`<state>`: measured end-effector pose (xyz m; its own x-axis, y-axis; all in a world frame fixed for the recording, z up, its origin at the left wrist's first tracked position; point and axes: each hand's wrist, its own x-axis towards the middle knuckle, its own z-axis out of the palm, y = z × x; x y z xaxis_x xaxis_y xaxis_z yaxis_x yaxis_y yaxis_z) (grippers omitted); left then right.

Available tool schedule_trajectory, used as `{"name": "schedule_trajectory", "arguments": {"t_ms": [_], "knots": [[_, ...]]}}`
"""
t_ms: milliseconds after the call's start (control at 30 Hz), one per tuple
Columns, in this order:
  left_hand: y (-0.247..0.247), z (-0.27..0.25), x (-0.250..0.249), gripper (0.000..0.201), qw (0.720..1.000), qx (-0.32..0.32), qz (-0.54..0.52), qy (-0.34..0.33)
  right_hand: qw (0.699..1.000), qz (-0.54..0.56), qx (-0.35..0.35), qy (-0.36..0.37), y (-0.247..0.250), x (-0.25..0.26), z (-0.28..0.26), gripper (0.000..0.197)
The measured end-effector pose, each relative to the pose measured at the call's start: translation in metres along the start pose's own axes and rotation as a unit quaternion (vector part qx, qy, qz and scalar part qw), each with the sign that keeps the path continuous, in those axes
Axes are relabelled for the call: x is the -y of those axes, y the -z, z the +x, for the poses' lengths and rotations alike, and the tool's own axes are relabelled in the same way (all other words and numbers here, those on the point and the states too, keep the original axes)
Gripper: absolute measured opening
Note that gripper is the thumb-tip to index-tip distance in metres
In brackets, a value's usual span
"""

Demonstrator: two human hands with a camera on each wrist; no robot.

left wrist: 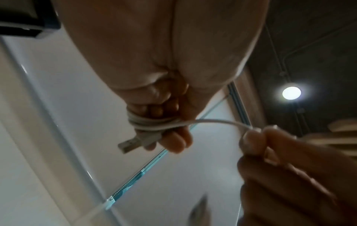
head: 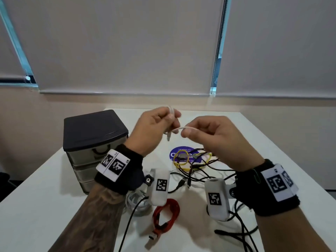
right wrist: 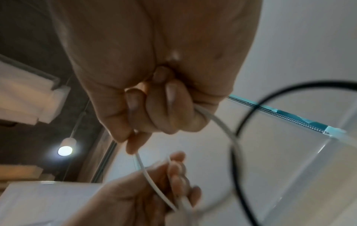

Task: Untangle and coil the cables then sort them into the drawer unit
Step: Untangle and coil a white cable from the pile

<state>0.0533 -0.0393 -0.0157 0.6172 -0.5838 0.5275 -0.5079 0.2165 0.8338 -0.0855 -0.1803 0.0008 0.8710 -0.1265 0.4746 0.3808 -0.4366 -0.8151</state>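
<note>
Hovering mid-frame above the white table (head: 254,135), the left hand (head: 154,126) curls its fingers through a wound white USB cable (left wrist: 152,126), while the right hand (head: 214,135) pinches its free strand; the drawer unit (head: 91,142) sits centre-left.

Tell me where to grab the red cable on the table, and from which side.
Take the red cable by pinching across the bundled loops at mid-coil, coming from above. It lies flat and already coiled on the table, so a pinch there should keep the loops together. Avoid the plug end, which trails loose toward the near edge.
</note>
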Motion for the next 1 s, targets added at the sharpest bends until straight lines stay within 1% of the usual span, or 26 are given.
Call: {"name": "schedule_trajectory", "arguments": {"t_ms": [67,133,167,233,300,367,400,500,533,600,667,733,833,900,933,1000], "knots": [[-0.008,-0.004,-0.001,0.031,0.997,0.066,0.031,0.034,0.997,0.057,-0.044,0.013,0.008,0.000,0.002,0.014],[-0.012,-0.008,-0.003,0.043,0.990,0.126,0.001,0.069,0.994,0.072,-0.083,0.016,0.016,-0.005,0.004,0.016],[-0.014,-0.008,-0.004,0.046,0.985,0.153,-0.020,0.081,0.992,0.070,-0.100,0.013,0.019,-0.008,0.005,0.016],[-0.016,-0.009,-0.009,0.043,0.975,0.185,-0.074,0.096,0.990,0.066,-0.128,-0.004,0.021,-0.014,0.006,0.017],[-0.017,-0.010,-0.014,0.038,0.967,0.183,-0.142,0.106,0.987,0.065,-0.146,-0.022,0.020,-0.021,0.007,0.015],[-0.016,-0.008,-0.019,0.037,0.956,0.172,-0.214,0.108,0.987,0.066,-0.145,-0.029,0.017,-0.027,0.008,0.011],[-0.015,-0.007,-0.020,0.037,0.946,0.170,-0.253,0.114,0.988,0.066,-0.140,-0.028,0.012,-0.028,0.008,0.011],[-0.012,-0.006,-0.023,0.039,0.906,0.170,-0.368,0.125,0.992,0.047,-0.115,-0.008,-0.004,-0.029,0.008,0.018],[-0.011,-0.006,-0.024,0.039,0.892,0.161,-0.402,0.128,0.994,0.027,-0.109,-0.002,-0.010,-0.029,0.008,0.019],[-0.010,-0.005,-0.025,0.040,0.873,0.123,-0.453,0.132,0.994,-0.026,-0.102,0.010,-0.019,-0.027,0.008,0.018],[-0.009,-0.004,-0.026,0.042,0.864,0.076,-0.478,0.135,0.993,-0.080,-0.084,0.033,-0.023,-0.024,0.006,0.022],[-0.009,-0.003,-0.027,0.042,0.856,0.055,-0.495,0.137,0.991,-0.103,-0.065,0.049,-0.025,-0.020,0.005,0.029],[-0.010,-0.004,-0.024,0.044,0.846,0.065,-0.510,0.139,0.991,-0.112,-0.048,0.054,-0.025,-0.015,0.004,0.038],[-0.010,-0.005,-0.022,0.045,0.844,0.093,-0.508,0.146,0.992,-0.103,-0.049,0.045,-0.022,-0.018,0.004,0.033],[-0.009,-0.006,-0.021,0.045,0.846,0.104,-0.502,0.150,0.993,-0.101,-0.047,0.038,-0.020,-0.020,0.004,0.029],[-0.007,-0.006,-0.022,0.042,0.860,0.105,-0.472,0.162,0.991,-0.122,-0.042,0.032,-0.017,-0.022,0.004,0.027]]}}
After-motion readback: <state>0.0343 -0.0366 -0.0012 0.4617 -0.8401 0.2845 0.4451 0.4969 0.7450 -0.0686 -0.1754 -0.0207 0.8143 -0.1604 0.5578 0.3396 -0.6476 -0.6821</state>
